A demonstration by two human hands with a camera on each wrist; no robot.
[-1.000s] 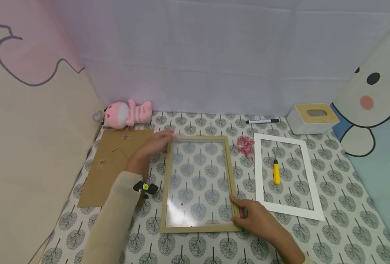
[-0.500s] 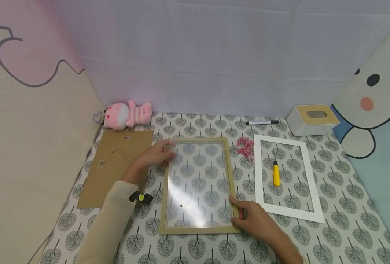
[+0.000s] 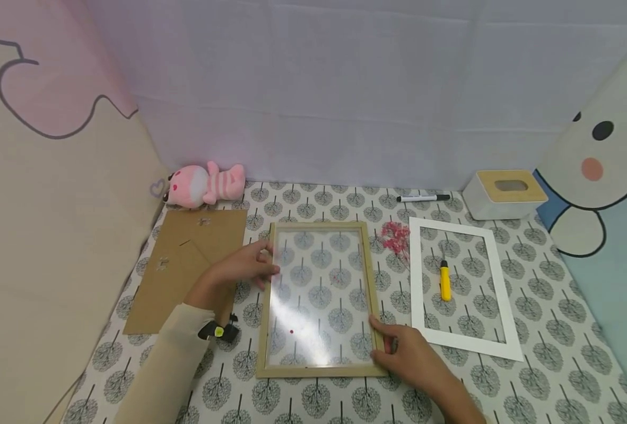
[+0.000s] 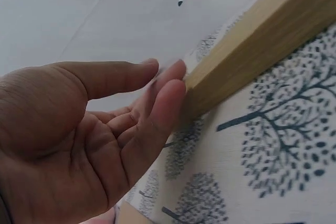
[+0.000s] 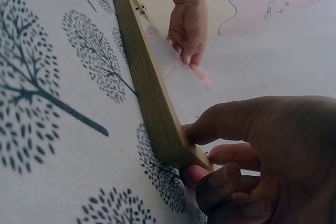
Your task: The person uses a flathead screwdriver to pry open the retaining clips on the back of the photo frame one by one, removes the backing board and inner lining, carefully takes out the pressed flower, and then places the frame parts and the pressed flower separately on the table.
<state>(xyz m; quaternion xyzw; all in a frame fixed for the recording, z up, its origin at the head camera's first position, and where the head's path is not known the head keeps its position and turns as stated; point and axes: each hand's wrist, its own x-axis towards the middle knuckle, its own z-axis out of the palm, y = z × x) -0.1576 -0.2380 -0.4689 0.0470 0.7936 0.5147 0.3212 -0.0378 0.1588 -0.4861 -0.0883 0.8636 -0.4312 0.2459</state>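
A wooden picture frame [image 3: 321,371] with a clear glossy pane [image 3: 313,300] lies upright in front of me on the tree-print cloth. A small red speck and a light streak show on the pane. My right hand [image 3: 406,351] grips the frame's right side near its lower corner, thumb on top, as the right wrist view also shows. My left hand [image 3: 246,263] is beside the upper left side. In the left wrist view its thumb [image 4: 118,77] and fingers [image 4: 157,114] are loosely bent and apart, fingertips right at the wooden edge.
Left lies a brown backing board [image 3: 186,265], with a pink plush toy [image 3: 207,185] behind it. To the right are pink dried flowers [image 3: 395,235], a white mat border [image 3: 466,341] around a yellow-handled screwdriver [image 3: 445,284], a marker [image 3: 423,198] and a tissue box [image 3: 504,194].
My left hand has come down along the frame's left side from its top left corner. My right hand keeps its grip, and the frame has barely moved.
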